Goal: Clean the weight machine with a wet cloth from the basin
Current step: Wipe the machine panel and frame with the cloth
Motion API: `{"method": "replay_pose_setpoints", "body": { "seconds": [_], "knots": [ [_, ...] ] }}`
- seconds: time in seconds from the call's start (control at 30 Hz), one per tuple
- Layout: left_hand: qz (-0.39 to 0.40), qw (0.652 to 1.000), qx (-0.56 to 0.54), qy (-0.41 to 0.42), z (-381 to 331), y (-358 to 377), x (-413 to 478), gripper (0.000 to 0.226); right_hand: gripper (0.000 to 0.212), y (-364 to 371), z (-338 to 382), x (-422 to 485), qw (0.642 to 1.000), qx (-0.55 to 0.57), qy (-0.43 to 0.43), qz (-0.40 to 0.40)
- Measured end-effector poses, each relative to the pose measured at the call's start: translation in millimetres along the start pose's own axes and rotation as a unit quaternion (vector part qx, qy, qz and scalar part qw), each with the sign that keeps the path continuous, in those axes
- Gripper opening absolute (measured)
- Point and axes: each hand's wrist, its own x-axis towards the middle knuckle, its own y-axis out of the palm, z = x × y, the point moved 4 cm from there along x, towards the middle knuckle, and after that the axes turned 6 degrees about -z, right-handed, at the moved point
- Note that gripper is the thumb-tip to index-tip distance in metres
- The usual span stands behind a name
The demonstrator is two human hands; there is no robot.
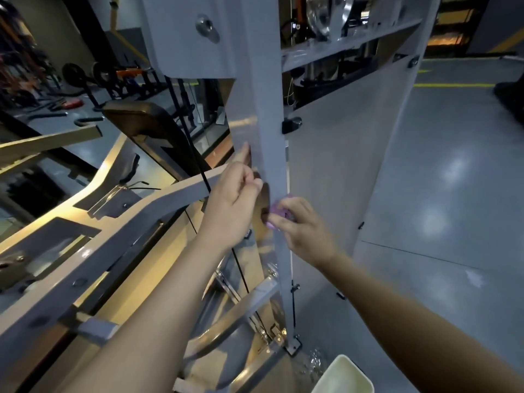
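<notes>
I see R hand point(300, 228) fingers clamped on cloth point(279, 209) against post point(269, 109). L hand point(235, 199) curled beside them, grip unclear. Glossy floor point(439, 180).

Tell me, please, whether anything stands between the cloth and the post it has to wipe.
Nothing visible does. The right hand holds the cloth directly against the post. The left hand grips the left edge of the post just above, beside the cloth rather than in front of it.

weight machine post point(269, 117) showing smooth grey painted metal | cloth point(279, 209) on post looking soft fabric | floor point(453, 222) beside post gleaming glossy | basin point(348, 375) below post looking smooth plastic
</notes>
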Motion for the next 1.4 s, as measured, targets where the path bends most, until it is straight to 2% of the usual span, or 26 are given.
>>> {"method": "replay_pose_setpoints", "body": {
  "seconds": [0.07, 0.13, 0.2, 0.3, 0.43, 0.57, 0.67, 0.8, 0.93, 1.07, 1.17, 1.3, 1.4],
  "knots": [
    [0.025, 1.000, 0.000, -0.002, 3.5, 0.5, -0.4, 0.017, 0.025, 15.8, -0.9, -33.4, 0.999, 0.020, 0.035, 0.037],
    [0.041, 0.999, 0.000, 0.000, 5.2, 1.0, 0.2, 0.018, 0.039, 34.0, -7.1, -72.5, 0.991, 0.016, 0.066, 0.115],
    [0.052, 0.999, 0.001, -0.003, 8.7, 3.5, 0.1, 0.019, 0.037, 48.6, -10.4, -107.5, 0.980, -0.004, 0.067, 0.190],
    [0.062, 0.998, -0.008, 0.003, 12.3, 5.4, -0.6, 0.021, 0.039, 52.3, -4.9, -119.9, 0.969, 0.006, 0.098, 0.227],
    [0.061, 0.998, -0.008, -0.004, 10.0, 2.4, 1.4, 0.022, 0.034, 20.3, 1.1, -54.8, 0.987, 0.021, 0.069, 0.144],
    [0.054, 0.998, -0.028, -0.004, 1.6, -6.2, 2.4, 0.022, 0.016, -19.5, 6.3, 20.7, 0.999, 0.026, 0.024, -0.018],
    [0.022, 1.000, -0.012, 0.012, -8.3, -20.1, 5.6, 0.019, 0.024, -52.7, 15.6, 65.9, 0.992, 0.034, 0.035, -0.114],
    [-0.038, 0.999, -0.014, 0.033, -20.8, -39.1, 12.1, 0.016, 0.035, -101.2, 24.4, 146.0, 0.980, -0.006, 0.042, -0.195],
    [-0.054, 0.996, -0.044, 0.056, -29.5, -57.9, 12.2, 0.019, 0.035, -105.2, 30.4, 196.7, 0.970, -0.053, 0.076, -0.223],
    [-0.053, 0.992, -0.066, 0.096, -32.1, -73.4, 12.4, 0.022, 0.028, -79.0, 36.2, 156.6, 0.976, -0.047, 0.110, -0.182],
    [-0.054, 0.991, -0.094, 0.082, -32.0, -76.6, 16.3, 0.018, 0.018, -82.6, 41.4, 158.4, 0.979, -0.066, 0.107, -0.164],
    [-0.054, 0.990, -0.096, 0.083, -44.9, -76.5, 18.3, 0.012, 0.028, -107.9, 40.2, 221.2, 0.956, -0.074, 0.164, -0.231],
    [-0.056, 0.989, -0.089, 0.103, -59.0, -75.7, 16.5, 0.014, 0.035, -122.1, 39.3, 251.4, 0.951, -0.048, 0.155, -0.262]
  ]
}}
